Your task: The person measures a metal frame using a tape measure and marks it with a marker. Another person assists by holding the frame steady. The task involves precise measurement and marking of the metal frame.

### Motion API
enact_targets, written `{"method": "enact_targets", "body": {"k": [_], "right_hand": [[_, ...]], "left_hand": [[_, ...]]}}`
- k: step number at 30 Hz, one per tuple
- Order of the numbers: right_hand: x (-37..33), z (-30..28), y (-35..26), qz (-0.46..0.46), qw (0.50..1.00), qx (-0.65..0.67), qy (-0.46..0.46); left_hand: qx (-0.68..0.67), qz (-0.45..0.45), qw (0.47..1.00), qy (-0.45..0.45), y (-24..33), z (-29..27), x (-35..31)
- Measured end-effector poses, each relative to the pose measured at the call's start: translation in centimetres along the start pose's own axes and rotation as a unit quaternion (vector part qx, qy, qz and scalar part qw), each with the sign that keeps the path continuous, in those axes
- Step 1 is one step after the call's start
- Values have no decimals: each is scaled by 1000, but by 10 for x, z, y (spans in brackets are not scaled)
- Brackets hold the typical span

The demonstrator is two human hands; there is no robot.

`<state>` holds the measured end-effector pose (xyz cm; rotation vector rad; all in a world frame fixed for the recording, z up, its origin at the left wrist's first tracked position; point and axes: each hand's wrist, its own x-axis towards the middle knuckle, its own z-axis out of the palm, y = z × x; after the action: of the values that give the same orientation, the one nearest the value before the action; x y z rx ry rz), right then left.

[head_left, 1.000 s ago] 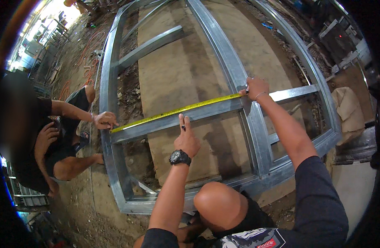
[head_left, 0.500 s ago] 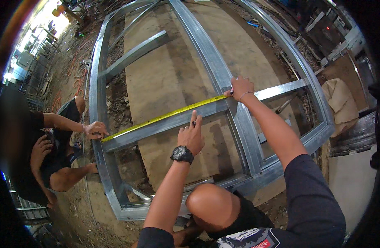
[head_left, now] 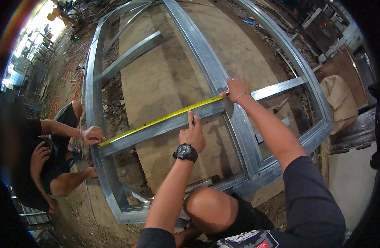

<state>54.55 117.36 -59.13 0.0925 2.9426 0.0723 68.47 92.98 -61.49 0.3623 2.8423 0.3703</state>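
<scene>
A yellow tape measure (head_left: 161,119) is stretched along a galvanized steel crossbar (head_left: 165,124) of a large metal frame. At its right end, my right hand (head_left: 236,89) is closed around the tape by the frame's middle bar (head_left: 210,68); a small dark item shows at those fingers, too small to name. My left hand (head_left: 192,135), below a black wristwatch, has its index finger stretched out to the crossbar just under the tape. Its other fingers are partly bent, with a dark ring-like thing among them. A co-worker's hand (head_left: 93,134) is at the tape's left end.
Brown board (head_left: 157,82) lies beneath the frame. A short steel stub (head_left: 132,56) juts inward from the frame's left side. The co-worker crouches at the left, near an orange cord (head_left: 54,107). Brown paper (head_left: 339,99) lies at the right.
The view has shifted slightly, and the frame sits a little further left in it. My left index fingertip is now closer to the tape's lower edge. Both tape ends are still held.
</scene>
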Motion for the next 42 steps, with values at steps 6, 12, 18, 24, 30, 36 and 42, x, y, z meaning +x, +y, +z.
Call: {"method": "enact_targets", "body": {"k": [6, 12, 18, 24, 30, 36, 42], "right_hand": [[3, 3, 3, 4, 1000, -6, 0], [3, 8, 2, -11, 1000, 11, 27], [11, 18, 8, -2, 1000, 3, 24], [8, 15, 7, -2, 1000, 1, 26], [-4, -10, -10, -3, 1000, -1, -19], [9, 16, 11, -1, 1000, 9, 23], [8, 15, 8, -5, 999, 4, 34]], "left_hand": [[-14, -13, 1000, -23, 5, -5, 1], [-8, -14, 1000, -26, 3, -7, 0], [-23, -12, 999, -20, 5, -5, 0], [-29, -15, 999, -24, 3, -5, 0], [-38, -31, 998, -33, -1, -6, -2], [-40, -15, 999, -32, 8, -9, 1], [-46, -24, 998, -37, 6, -9, 1]]}}
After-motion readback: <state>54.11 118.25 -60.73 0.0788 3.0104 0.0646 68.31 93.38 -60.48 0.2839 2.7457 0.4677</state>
